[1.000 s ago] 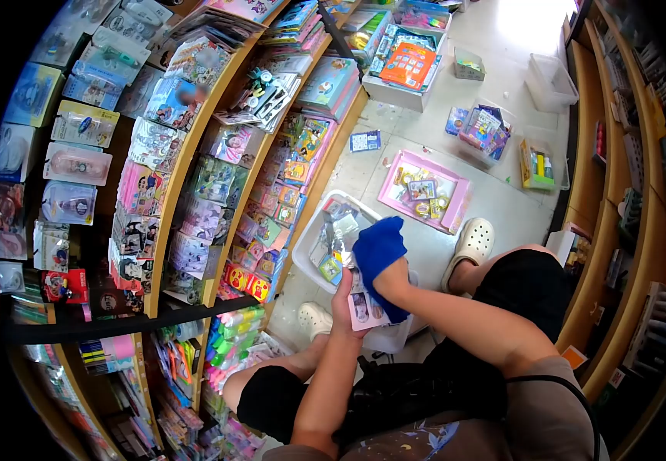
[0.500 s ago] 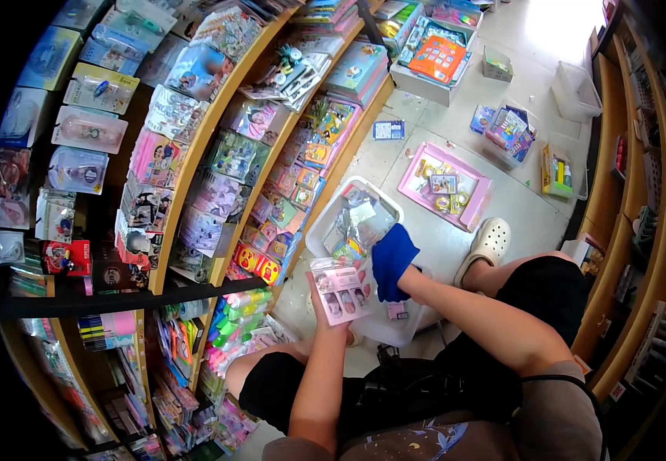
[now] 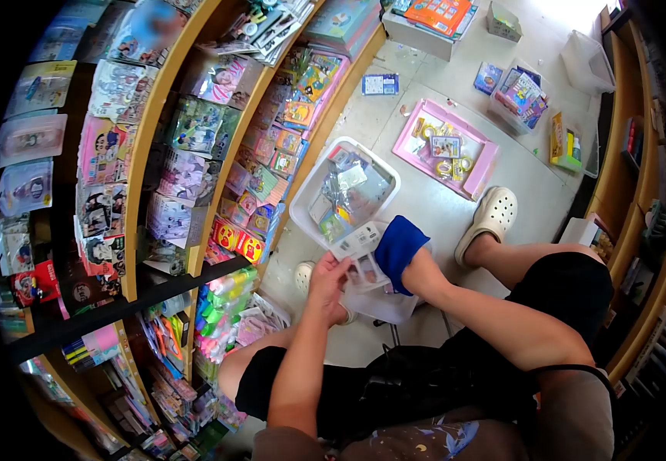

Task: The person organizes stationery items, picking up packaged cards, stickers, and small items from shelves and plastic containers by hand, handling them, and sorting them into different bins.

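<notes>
My left hand (image 3: pixel 327 286) grips the near-left side of a flat picture pack (image 3: pixel 365 269) between thumb and fingers. A pale upper part, perhaps a flap or another card, extends from the pack toward the clear bin. A blue cloth covering (image 3: pixel 400 250) hides my right hand's fingers; whether it is a mitt or a loose cloth I cannot tell. It lies against or just beside the pack's right side. Beyond the pack stands the clear plastic bin (image 3: pixel 307 201) with several packaged items inside. Another translucent container (image 3: pixel 386 309) sits below my hands, partly hidden.
Shelves (image 3: pixel 142 161) crowded with packaged goods rise on the left; more shelving (image 3: pixel 626 180) runs along the right. On the floor are a pink tray (image 3: pixel 480 184) holding tape rolls, a blue packet (image 3: pixel 380 84) and an upright empty-looking clear box (image 3: pixel 588 63). My shoe (image 3: pixel 488 223) is nearby.
The pack has moved to the right and tilted, with its pale upper part now showing. My left hand has turned toward the blue-covered right hand. The whole view has shifted.
</notes>
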`<state>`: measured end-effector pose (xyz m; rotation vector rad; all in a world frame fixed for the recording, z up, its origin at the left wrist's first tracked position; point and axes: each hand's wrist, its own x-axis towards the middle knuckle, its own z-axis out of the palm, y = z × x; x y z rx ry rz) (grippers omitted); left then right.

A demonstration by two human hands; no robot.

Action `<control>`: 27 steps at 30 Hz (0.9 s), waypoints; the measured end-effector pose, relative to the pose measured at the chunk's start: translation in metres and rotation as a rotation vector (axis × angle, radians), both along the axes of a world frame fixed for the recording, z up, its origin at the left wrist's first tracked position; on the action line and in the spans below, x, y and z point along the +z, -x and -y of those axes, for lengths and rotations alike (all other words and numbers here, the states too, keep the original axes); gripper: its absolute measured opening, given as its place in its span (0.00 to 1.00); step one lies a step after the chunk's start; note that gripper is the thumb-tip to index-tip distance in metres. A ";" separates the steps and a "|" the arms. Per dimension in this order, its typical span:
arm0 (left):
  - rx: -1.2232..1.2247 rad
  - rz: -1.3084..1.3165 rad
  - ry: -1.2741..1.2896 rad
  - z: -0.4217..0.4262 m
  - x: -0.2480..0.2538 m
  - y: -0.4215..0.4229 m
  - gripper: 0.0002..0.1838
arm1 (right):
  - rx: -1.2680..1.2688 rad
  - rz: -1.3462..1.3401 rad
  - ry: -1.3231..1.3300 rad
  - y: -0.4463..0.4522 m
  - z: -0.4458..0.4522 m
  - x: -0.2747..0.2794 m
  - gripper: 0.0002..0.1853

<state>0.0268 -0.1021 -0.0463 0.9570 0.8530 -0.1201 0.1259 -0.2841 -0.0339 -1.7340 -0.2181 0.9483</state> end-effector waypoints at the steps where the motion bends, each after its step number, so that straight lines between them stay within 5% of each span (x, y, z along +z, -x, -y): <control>1: 0.004 -0.011 -0.087 -0.017 -0.005 0.002 0.15 | 0.009 0.140 -0.015 0.003 0.002 -0.010 0.07; 2: 0.008 -0.021 -0.174 -0.037 -0.009 0.000 0.15 | 0.019 0.281 -0.032 0.009 0.004 -0.025 0.08; 5: 0.172 -0.139 -0.608 -0.119 -0.027 -0.004 0.15 | 0.059 0.134 -0.111 -0.005 0.006 0.008 0.15; 9: 0.277 -0.113 -0.955 -0.247 -0.049 0.010 0.16 | -0.052 -0.043 -0.304 0.023 0.033 0.002 0.12; 11: 0.323 -0.262 -1.241 -0.355 -0.104 0.043 0.16 | -0.193 -0.227 -0.318 0.032 0.025 0.005 0.10; 14: 0.491 -0.495 -0.743 -0.373 -0.096 0.020 0.17 | -0.321 -0.331 -0.160 0.018 0.018 0.039 0.08; 19: 0.388 -0.814 -1.034 -0.375 -0.080 -0.014 0.25 | 0.211 0.364 0.272 -0.038 -0.010 0.062 0.18; 23: 0.486 -0.827 -1.280 -0.444 -0.138 0.012 0.25 | 0.474 0.718 0.476 -0.045 -0.022 0.045 0.27; 25: 0.412 -0.929 -1.441 -0.463 -0.150 0.022 0.25 | 0.884 0.713 0.669 -0.039 -0.020 0.045 0.28; 27: 0.339 -0.986 -1.546 -0.479 -0.161 0.031 0.24 | 0.725 0.470 0.618 -0.040 -0.020 0.047 0.28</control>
